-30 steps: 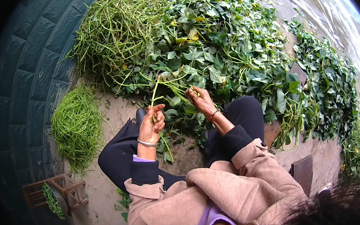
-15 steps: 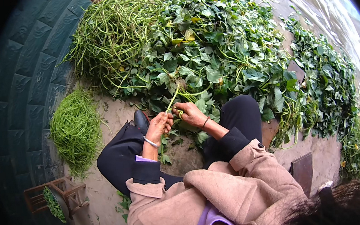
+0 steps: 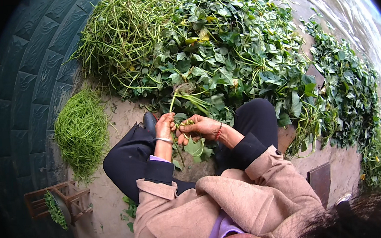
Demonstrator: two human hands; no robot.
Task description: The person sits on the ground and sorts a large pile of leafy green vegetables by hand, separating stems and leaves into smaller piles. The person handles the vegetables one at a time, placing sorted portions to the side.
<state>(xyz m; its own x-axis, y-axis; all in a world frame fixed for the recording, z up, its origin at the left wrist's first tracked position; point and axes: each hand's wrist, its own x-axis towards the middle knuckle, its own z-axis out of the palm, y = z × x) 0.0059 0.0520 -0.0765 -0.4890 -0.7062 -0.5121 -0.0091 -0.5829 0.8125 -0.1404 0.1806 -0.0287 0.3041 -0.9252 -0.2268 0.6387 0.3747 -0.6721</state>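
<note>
My left hand (image 3: pixel 164 125) grips a green leafy stem (image 3: pixel 180 98) that rises from the fist toward the leaf pile. My right hand (image 3: pixel 198 127) meets it just to the right, fingers pinching the same stem near its lower end. Both hands sit between my knees, above dark trousers. A big heap of green leaves and vines (image 3: pixel 235 55) lies straight ahead, touching my right knee. A few plucked leaves (image 3: pixel 198 149) lie on the ground under my hands.
A tangle of bare green stems (image 3: pixel 120 31) lies far left of the leaf heap. A neat pile of thin stems (image 3: pixel 81 131) is at my left, by a dark tiled wall (image 3: pixel 22 89). A small wooden stool (image 3: pixel 58 203) stands lower left. More leaves (image 3: pixel 350 90) trail right.
My two hands have come together between my knees; the right hand moved left and down to the stem that the left hand holds, and the stem is pulled nearer.
</note>
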